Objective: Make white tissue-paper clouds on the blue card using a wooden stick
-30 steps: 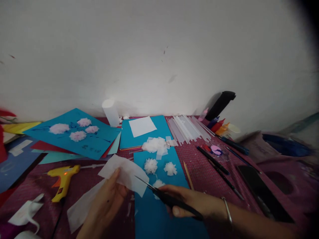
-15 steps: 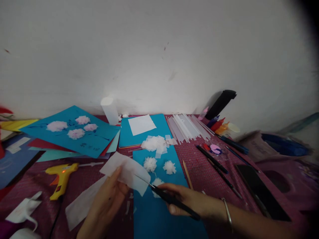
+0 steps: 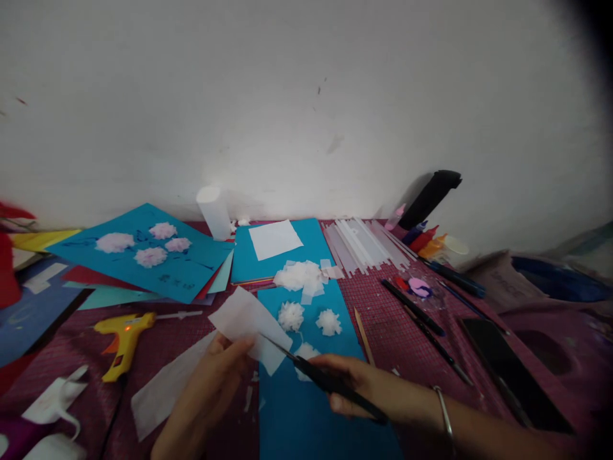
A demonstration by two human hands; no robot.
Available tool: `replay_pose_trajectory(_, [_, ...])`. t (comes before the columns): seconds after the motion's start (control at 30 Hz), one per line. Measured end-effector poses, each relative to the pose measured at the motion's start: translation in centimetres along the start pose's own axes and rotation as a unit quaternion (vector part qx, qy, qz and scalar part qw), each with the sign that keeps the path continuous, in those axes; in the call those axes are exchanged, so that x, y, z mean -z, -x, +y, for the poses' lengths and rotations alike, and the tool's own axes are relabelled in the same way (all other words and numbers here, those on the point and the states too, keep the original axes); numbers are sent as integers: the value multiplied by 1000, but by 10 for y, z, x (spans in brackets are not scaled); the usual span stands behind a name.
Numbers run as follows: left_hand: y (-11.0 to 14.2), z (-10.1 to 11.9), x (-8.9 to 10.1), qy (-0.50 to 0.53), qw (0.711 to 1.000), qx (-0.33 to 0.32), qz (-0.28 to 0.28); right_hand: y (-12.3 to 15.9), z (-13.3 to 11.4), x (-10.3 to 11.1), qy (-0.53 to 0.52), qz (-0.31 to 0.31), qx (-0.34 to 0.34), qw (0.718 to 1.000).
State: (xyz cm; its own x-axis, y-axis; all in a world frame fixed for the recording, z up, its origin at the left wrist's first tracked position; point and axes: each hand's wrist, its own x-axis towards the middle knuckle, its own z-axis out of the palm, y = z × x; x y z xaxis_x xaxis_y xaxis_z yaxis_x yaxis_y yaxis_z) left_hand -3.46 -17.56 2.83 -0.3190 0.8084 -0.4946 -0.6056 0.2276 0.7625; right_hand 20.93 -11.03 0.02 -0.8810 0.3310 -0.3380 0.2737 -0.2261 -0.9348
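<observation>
My left hand pinches a piece of thin white paper by its lower edge, holding it up over the table. Wrapped round the handles of black scissors, my right hand points the blades leftward across the paper. The handles look close together. Beneath lies a blue sheet bearing white ruffled paper flowers, one of them partly hidden behind the scissors. Small white paper squares are heaped at its far end. Another strip of white paper lies beside my left forearm.
At the left are a yellow glue gun and a blue card with pinkish flowers. Glue sticks, paint bottles, a pencil, brushes and a phone lie to the right. A wall stands behind.
My left fingers have shifted on the paper, which is turned slightly and sits a little further right. The scissors stay at the paper. The whole view has moved slightly.
</observation>
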Motion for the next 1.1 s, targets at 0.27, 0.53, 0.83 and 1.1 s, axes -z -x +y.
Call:
replay_pose_trajectory(0.27, [-6,-19,-1,-34,998,-32,-43,1,-11,-2,-46,-27,9,999])
replay_pose_trajectory(0.53, [-1,-39,-6,-3,997,15,-78,-4,-5,-4,-31,-24,31,999])
replay_pose_trajectory(0.83, [10,-38,-17,7,997,9,-77,-6,9,-9,-28,9,52,998])
replay_pose_trajectory(1.1, [12,-38,-16,23,996,9,-83,-4,14,-6,-49,0,43,998])
